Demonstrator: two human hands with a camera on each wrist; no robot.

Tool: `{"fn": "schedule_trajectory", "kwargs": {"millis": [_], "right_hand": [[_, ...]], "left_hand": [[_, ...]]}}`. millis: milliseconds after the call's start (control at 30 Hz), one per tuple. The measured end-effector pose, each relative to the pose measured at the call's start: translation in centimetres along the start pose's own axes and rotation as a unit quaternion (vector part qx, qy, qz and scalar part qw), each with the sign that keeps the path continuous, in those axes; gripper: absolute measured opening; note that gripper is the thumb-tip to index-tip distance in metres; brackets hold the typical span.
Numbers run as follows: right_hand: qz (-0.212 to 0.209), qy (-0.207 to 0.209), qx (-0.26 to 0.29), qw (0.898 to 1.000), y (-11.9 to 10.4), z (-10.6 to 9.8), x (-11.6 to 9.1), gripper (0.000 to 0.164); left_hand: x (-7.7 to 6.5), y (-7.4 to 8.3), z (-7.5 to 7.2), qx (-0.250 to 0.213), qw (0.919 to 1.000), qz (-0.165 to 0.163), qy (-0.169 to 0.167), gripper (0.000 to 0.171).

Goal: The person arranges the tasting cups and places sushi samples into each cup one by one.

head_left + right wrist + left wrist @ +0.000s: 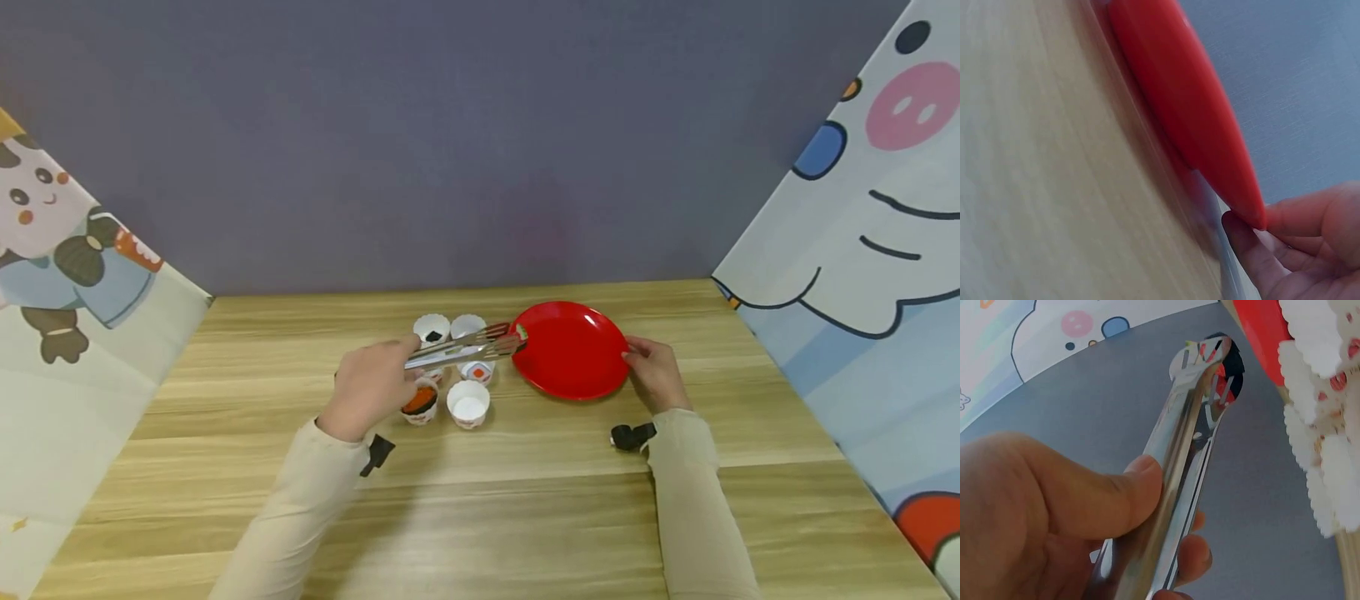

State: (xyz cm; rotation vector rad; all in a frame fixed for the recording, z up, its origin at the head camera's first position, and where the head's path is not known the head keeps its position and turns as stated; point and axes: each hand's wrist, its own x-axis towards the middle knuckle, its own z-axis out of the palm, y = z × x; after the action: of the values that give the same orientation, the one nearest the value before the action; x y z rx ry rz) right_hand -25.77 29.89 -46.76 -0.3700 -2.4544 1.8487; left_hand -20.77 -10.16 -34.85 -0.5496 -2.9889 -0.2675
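My left hand (372,388) grips metal tongs (457,350), which reach right over the white cups. Between the tong tips sits a small sushi-like piece (1230,374) with a black wrap and red and white parts, partly hidden by the slotted ends. In the head view those tips overlap the left rim of a round red plate (573,354). My right hand (657,371) pinches the plate's right rim between thumb and fingers. In the right wrist view, the thumb (1250,247) lies under the rim and a finger rests on top.
Several frilled white cups stand left of the plate. One cup (422,415) holds an orange-topped piece, another (431,323) a black piece; the front right one (468,406) shows only white inside. A grey wall (465,150) rises behind the wooden table (495,525), with cartoon panels at both sides.
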Motion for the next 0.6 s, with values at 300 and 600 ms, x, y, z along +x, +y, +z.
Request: {"fn": "schedule_trajectory", "kwargs": {"millis": [300, 600], "right_hand": [[-0.010, 0.004, -0.003, 1.000, -0.3, 0.0, 0.1, 0.038], [-0.004, 0.005, -0.022, 1.000, 0.0, 0.2, 0.2, 0.039]], "left_hand": [[-1.6, -1.7, -0.2, 0.013, 0.9999, -0.002, -0.001, 0.017], [-2.8, -2.9, -0.5, 0.004, 1.0000, -0.003, -0.008, 0.012]]}}
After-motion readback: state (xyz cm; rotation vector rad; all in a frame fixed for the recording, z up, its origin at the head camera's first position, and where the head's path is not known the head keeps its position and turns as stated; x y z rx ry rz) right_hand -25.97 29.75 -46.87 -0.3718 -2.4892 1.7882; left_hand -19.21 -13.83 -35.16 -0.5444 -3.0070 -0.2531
